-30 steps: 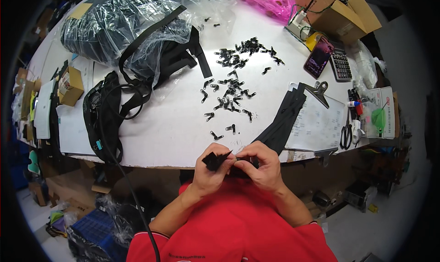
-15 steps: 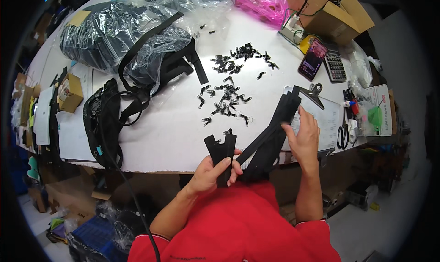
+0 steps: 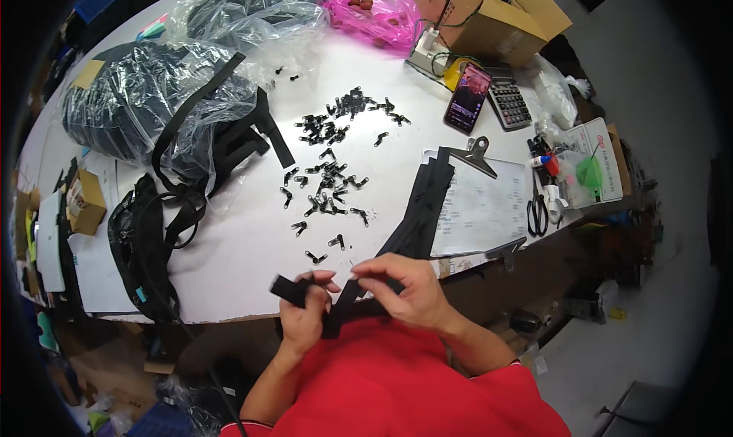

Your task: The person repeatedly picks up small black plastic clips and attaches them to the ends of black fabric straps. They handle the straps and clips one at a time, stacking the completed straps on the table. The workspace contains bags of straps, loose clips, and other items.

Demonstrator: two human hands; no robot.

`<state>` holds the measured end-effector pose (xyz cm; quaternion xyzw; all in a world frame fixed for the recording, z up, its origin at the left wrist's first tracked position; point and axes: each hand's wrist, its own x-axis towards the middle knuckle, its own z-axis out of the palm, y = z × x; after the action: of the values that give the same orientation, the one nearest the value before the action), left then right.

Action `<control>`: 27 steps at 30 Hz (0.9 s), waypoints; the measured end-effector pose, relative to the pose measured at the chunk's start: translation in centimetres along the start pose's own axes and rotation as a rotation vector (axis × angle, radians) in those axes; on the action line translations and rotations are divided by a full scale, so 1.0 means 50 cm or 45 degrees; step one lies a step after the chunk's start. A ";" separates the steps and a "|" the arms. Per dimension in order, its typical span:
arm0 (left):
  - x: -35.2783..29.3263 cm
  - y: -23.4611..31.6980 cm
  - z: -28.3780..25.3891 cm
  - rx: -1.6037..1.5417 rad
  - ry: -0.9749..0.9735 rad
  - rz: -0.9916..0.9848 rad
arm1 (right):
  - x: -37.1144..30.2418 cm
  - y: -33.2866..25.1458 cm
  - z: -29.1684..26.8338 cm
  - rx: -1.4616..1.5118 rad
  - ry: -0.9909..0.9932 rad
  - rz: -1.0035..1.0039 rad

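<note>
My left hand [image 3: 303, 320] is closed around a short black zipper tape [image 3: 287, 289], whose folded end sticks out beyond the fingers. My right hand [image 3: 408, 290] is close beside it, thumb and forefinger pinched on a black zipper tape [image 3: 345, 298] that runs down between the two hands. Under and behind the right hand, a bundle of long black zipper tapes [image 3: 427, 200] hangs over the table's front edge. Many small black zipper sliders [image 3: 330, 185] lie loose on the white table, the nearest slider [image 3: 314, 257] just beyond my left hand.
A clipboard [image 3: 485, 208] with paper lies right of the bundle, near scissors [image 3: 537, 214], a phone [image 3: 467, 98] and a calculator [image 3: 509, 105]. Open cardboard box [image 3: 504, 32] and pink bag [image 3: 372, 13] stand far back. Left are a plastic-wrapped bundle [image 3: 153, 105] and black straps [image 3: 145, 238].
My right hand has come down from the top of the tape bundle to beside my left hand. The tape in my left hand has tilted leftward. The whole view has shifted.
</note>
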<state>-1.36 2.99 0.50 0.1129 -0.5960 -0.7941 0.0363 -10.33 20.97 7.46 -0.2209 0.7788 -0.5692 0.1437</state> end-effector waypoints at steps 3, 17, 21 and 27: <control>0.007 0.004 0.014 0.269 -0.088 0.428 | -0.019 -0.001 0.015 -0.098 -0.030 -0.044; -0.008 -0.009 0.012 0.740 -0.038 0.689 | -0.051 0.076 0.067 0.761 -0.038 0.646; -0.011 -0.030 0.010 0.374 0.122 0.374 | 0.047 0.106 0.057 -0.373 0.095 0.121; -0.005 -0.001 -0.004 0.364 0.014 0.402 | 0.107 0.144 0.068 -0.551 0.089 -0.106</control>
<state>-1.07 2.88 0.42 0.0264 -0.7127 -0.6853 0.1471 -14.61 17.28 -0.28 -0.2586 0.8776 -0.4015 0.0422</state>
